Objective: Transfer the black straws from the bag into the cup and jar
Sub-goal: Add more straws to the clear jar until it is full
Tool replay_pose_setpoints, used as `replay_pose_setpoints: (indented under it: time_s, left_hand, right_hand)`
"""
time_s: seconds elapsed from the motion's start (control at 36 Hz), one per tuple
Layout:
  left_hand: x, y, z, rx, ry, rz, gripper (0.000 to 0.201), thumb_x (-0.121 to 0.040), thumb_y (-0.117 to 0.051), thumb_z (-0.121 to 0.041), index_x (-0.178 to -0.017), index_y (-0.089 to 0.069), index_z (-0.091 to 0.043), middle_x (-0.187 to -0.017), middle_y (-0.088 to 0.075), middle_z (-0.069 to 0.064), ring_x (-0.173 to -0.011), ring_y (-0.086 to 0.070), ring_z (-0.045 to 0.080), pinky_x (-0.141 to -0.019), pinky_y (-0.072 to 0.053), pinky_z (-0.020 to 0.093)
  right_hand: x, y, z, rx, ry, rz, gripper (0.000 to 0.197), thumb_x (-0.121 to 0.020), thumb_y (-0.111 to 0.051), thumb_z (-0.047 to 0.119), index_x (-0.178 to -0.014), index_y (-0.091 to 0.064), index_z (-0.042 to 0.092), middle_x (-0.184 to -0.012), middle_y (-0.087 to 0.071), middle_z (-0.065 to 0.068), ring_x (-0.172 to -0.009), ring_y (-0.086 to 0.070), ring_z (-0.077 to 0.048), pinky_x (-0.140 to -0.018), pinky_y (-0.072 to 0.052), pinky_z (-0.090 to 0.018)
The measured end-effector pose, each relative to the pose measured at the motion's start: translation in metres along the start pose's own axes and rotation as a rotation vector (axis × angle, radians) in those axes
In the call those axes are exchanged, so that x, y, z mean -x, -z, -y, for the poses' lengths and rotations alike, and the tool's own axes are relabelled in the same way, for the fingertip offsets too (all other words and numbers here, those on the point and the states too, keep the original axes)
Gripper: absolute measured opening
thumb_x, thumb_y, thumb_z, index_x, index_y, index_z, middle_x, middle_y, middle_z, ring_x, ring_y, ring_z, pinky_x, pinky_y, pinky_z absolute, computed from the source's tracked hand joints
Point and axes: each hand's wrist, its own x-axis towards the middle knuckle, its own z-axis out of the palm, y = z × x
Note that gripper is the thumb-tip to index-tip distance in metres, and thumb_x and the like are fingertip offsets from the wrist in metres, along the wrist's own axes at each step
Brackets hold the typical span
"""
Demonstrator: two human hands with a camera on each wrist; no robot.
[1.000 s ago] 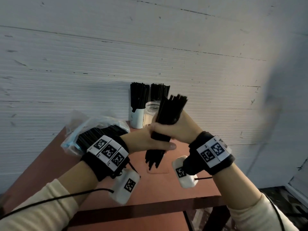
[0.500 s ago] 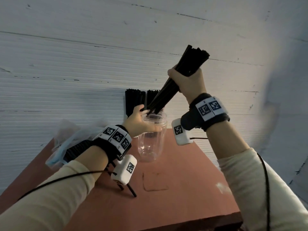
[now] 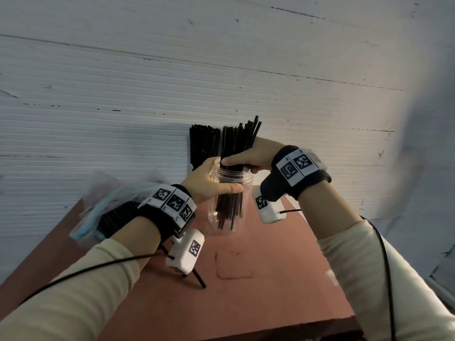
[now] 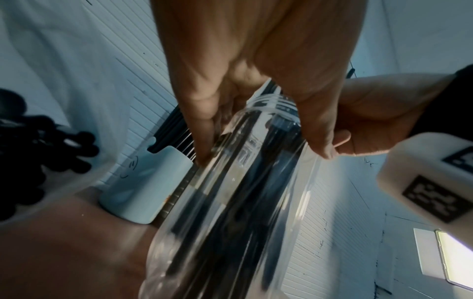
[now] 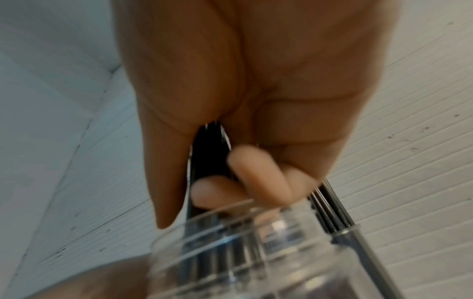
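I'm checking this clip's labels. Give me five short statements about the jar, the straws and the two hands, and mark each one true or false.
1. The left hand holds the clear jar. True.
2. The right hand is empty. False: it grips a bundle of straws.
3. The lower ends of the straws are already inside the jar. True.
4. The jar lies on its side on the table. False: it is upright.
5. The bag has no straws left in it. False: black straws still show inside it, behind the left wrist.
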Motion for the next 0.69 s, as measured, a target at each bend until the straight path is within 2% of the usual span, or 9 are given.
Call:
replay_pose_setpoints:
  time_s: [0.08,0.11,0.22,0.33,0.39,0.47,0.56,0.61,0.69]
  left_hand:
    - [0.005,-0.001,-0.004,0.004,-0.010,-0.015,0.076,-0.068,-0.087,-0.031,-0.133,-0.048,-0.023,-0.111,-0.066,-0.013,-0.101,-0.062,0.000,-0.092,-0.047,0.024]
    - [0.007,-0.001,-0.005,0.006,-0.011,-0.014,0.074,-0.069,-0.087,-0.029,-0.132,-0.048,-0.023,-0.111,-0.066,-0.013,-0.103,-0.062,0.001,-0.095,-0.046,0.025]
    - [0.010,-0.004,-0.009,0.020,0.002,-0.010,0.078,-0.072,-0.085,-0.031,-0.136,-0.043,-0.022,-0.119,-0.062,-0.010,-0.114,-0.059,0.009,-0.098,-0.041,0.025]
    - [0.013,-0.008,-0.013,0.063,0.013,-0.013,0.082,-0.078,-0.081,-0.026,-0.144,-0.033,-0.016,-0.120,-0.057,-0.008,-0.114,-0.054,0.009,-0.094,-0.036,0.021]
    - [0.015,-0.008,-0.015,0.053,0.019,-0.008,0.092,-0.074,-0.083,-0.032,-0.146,-0.029,-0.016,-0.122,-0.057,-0.009,-0.119,-0.054,0.010,-0.101,-0.037,0.023]
    - [0.018,-0.004,-0.018,0.055,0.019,0.006,0.123,-0.061,-0.089,-0.041,-0.154,-0.013,-0.019,-0.141,-0.048,-0.011,-0.133,-0.046,0.013,-0.115,-0.034,0.036]
    - [0.028,0.009,-0.020,-0.021,0.040,-0.039,0.116,-0.074,-0.083,-0.027,-0.156,-0.001,-0.017,-0.159,-0.023,0.000,-0.145,-0.027,0.016,-0.107,-0.031,0.024]
    - [0.037,0.023,-0.017,-0.061,0.010,-0.102,0.108,-0.077,-0.081,-0.029,-0.156,-0.007,-0.018,-0.158,-0.024,0.006,-0.145,-0.027,0.017,-0.107,-0.028,0.025]
    - [0.056,0.048,-0.011,-0.087,-0.034,-0.202,0.076,-0.083,-0.075,-0.025,-0.147,-0.033,-0.020,-0.142,-0.044,0.008,-0.134,-0.041,0.021,-0.104,-0.035,0.029]
  right_hand:
    - [0.005,0.000,0.002,0.052,0.028,-0.034,0.076,-0.056,-0.074,0.065,-0.098,-0.070,0.001,-0.074,-0.067,-0.011,-0.065,-0.059,-0.021,-0.061,-0.047,-0.030]
    - [0.009,0.000,0.004,0.055,0.037,-0.044,0.077,-0.053,-0.074,0.068,-0.098,-0.070,0.005,-0.079,-0.069,-0.009,-0.069,-0.061,-0.020,-0.061,-0.047,-0.029]
    - [0.026,0.002,0.006,0.113,0.088,-0.165,0.053,-0.076,-0.072,0.056,-0.108,-0.062,0.016,-0.085,-0.059,0.008,-0.078,-0.055,-0.010,-0.062,-0.041,-0.019]
    - [0.036,0.000,0.002,0.153,0.116,-0.326,0.073,-0.078,-0.062,0.065,-0.132,-0.050,0.017,-0.117,-0.055,0.004,-0.105,-0.051,-0.012,-0.081,-0.037,-0.024]
    - [0.041,-0.004,0.002,0.154,0.156,-0.464,0.072,-0.079,-0.060,0.066,-0.132,-0.049,0.019,-0.124,-0.053,0.002,-0.111,-0.050,-0.013,-0.084,-0.036,-0.026]
    - [0.048,-0.010,0.004,0.090,0.322,-0.752,0.046,-0.084,-0.064,0.051,-0.116,-0.057,0.018,-0.114,-0.053,0.001,-0.096,-0.049,-0.012,-0.084,-0.042,-0.026]
    - [0.059,-0.020,0.011,0.053,0.519,-0.888,0.021,-0.085,-0.064,0.032,-0.092,-0.059,0.013,-0.090,-0.053,0.001,-0.071,-0.043,-0.003,-0.068,-0.036,-0.013]
    - [0.068,-0.032,0.015,0.031,0.593,-0.850,0.016,-0.085,-0.063,0.023,-0.079,-0.057,0.009,-0.073,-0.053,0.002,-0.061,-0.043,-0.006,-0.060,-0.034,-0.012]
    - [0.076,-0.054,0.018,0.036,0.598,-0.633,0.018,-0.087,-0.064,0.020,-0.073,-0.057,0.010,-0.063,-0.054,0.004,-0.057,-0.046,-0.009,-0.056,-0.037,-0.017]
